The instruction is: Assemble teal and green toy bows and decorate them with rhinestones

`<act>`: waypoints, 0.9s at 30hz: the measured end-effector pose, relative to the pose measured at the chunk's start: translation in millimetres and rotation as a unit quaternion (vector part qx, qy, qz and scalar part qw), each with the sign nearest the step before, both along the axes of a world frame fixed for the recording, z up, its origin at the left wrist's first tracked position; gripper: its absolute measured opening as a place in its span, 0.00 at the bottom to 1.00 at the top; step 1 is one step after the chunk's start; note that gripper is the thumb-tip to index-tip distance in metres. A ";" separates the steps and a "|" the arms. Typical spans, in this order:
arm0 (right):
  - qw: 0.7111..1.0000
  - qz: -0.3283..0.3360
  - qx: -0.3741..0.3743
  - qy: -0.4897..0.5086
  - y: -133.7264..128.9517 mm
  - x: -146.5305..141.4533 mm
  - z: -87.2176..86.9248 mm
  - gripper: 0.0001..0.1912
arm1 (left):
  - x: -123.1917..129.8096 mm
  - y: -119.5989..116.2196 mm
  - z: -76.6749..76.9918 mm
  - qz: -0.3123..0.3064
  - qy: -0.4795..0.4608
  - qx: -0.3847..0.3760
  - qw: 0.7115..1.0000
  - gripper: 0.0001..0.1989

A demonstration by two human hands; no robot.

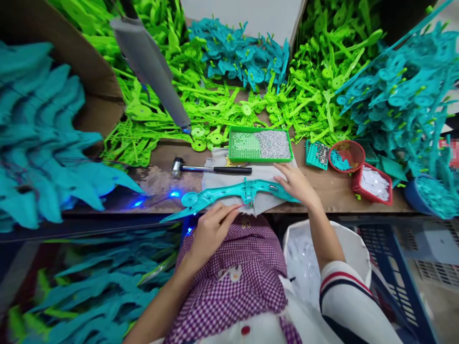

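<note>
A long curved teal plastic shell [229, 190] lies across a pale cloth [218, 177] at the bench's front edge. My left hand [214, 227] is at the near side of its middle, thumb and fingertips pinched together against a clip-like section. Whatever sits in that pinch is too small to make out. Over the shell's right end is my right hand [297, 185], fingers apart and stretched toward the green tray [244, 159], which holds small silvery pieces on its right side. A hammer [215, 169] with a black handle lies just beyond the shell.
Bright green plastic parts [158, 112] are heaped along the back, with teal parts [247, 52] among them. A grey hanging tool [154, 67] reaches down at left. Stacked teal shells [39, 129] fill the far left. A red bowl [358, 155] and red basket [389, 198] stand right.
</note>
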State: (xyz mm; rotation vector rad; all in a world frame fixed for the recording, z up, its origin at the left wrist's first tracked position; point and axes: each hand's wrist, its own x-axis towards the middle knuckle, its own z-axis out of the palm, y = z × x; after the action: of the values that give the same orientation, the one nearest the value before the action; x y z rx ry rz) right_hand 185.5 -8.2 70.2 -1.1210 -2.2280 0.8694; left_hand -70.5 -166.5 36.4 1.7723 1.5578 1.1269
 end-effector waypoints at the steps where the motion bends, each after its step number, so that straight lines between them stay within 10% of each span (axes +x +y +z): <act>1: 0.999 -0.030 0.036 0.015 -13.1 -2.6 3.7 0.14 | 1.2 4.3 -1.4 0.010 -0.016 -0.007 1.000 0.13; 9: 0.967 -0.138 -0.086 0.198 -126.0 -56.2 -60.7 0.18 | 4.7 5.2 -22.2 0.042 -0.112 -0.112 0.986 0.16; 18: 0.983 -0.046 -0.060 0.170 -115.6 -48.1 -62.8 0.13 | 29.4 17.6 -45.4 0.006 -0.260 -0.205 0.944 0.20; 27: 0.944 -0.133 -0.153 0.259 -116.2 -44.3 -75.7 0.14 | 41.8 22.3 -62.4 -0.003 -0.320 -0.227 0.920 0.23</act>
State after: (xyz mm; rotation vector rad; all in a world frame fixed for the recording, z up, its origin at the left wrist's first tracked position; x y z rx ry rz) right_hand 141.2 -124.4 -5.5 -1.1300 -1.5113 1.2502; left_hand -28.8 -144.2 -26.0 0.9647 1.2626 1.0813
